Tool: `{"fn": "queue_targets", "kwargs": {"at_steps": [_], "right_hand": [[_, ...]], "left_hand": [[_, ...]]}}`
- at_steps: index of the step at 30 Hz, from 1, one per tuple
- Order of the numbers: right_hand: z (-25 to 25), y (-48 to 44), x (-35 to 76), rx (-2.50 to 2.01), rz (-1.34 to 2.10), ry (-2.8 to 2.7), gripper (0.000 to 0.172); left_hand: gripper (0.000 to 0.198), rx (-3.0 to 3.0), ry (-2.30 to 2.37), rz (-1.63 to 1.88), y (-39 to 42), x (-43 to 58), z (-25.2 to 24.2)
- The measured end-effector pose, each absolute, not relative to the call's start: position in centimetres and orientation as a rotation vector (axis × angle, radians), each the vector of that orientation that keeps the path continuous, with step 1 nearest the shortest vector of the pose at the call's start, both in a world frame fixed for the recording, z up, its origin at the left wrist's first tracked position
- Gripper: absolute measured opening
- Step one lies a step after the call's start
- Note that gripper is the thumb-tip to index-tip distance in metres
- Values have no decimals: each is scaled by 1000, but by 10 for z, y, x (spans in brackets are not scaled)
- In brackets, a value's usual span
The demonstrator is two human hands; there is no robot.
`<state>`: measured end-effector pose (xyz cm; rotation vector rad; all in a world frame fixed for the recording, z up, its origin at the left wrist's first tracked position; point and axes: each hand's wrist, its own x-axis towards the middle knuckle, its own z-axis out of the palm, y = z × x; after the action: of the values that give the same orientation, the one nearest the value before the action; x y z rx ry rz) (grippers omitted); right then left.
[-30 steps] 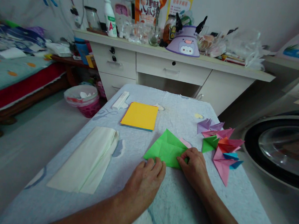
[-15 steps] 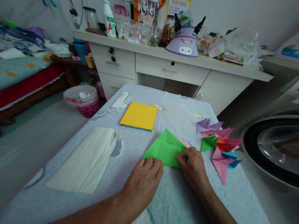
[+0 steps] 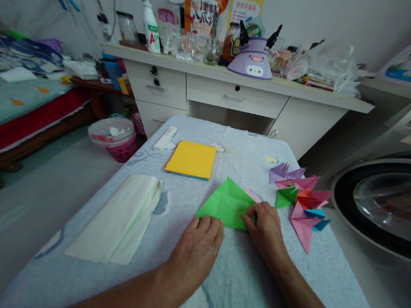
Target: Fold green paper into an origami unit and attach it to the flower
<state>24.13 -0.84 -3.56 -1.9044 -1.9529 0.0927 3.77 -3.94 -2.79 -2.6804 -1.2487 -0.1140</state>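
A green sheet of paper (image 3: 228, 202), with crease lines and a pointed top, lies on the cloth-covered table. My left hand (image 3: 200, 243) has its fingers together on the sheet's lower left edge, fingertips curled over it. At the sheet's right corner, my right hand (image 3: 264, 225) pinches the paper between thumb and fingers. Folded paper pieces in purple, pink, red, green and blue (image 3: 302, 224) sit in a cluster to the right of my right hand. A stack of square paper with yellow on top (image 3: 191, 159) lies beyond the green sheet, to its left.
On the table's left lies a folded pale cloth or paper (image 3: 119, 218); a white narrow box (image 3: 165, 138) is near the far left edge. Behind stands a cluttered white desk (image 3: 211, 92). A washing machine (image 3: 400, 168) is at right, a pink bin (image 3: 114, 138) at left.
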Motion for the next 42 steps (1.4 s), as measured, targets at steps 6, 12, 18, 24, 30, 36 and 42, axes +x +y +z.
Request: {"fn": "queue_targets", "kwargs": {"at_steps": [6, 12, 18, 24, 30, 36, 42], "right_hand": [[-32, -8, 233, -1776, 115, -2150, 15], [-28, -15, 222, -1782, 22, -2218, 13], [-21, -25, 202, -1903, -159, -2220, 28], [-23, -27, 199, -1933, -195, -2223, 29], [-23, -26, 199, -1933, -199, -2224, 26], [-23, -26, 199, -1960, -184, -2241, 29], [-21, -26, 198, -1947, -201, -2235, 27]], "left_hand": [[35, -2670, -1248, -129, -39, 39, -29], [33, -2650, -1262, -153, -40, 39, -28], [34, -2673, -1253, -165, -39, 35, -30], [40, -2697, -1335, -89, -39, 19, -26], [46, -2673, -1420, -7, -41, -6, -20], [48, -2632, -1438, 24, -44, -14, -19], [47, -2597, -1464, 39, -44, -13, -20]]}}
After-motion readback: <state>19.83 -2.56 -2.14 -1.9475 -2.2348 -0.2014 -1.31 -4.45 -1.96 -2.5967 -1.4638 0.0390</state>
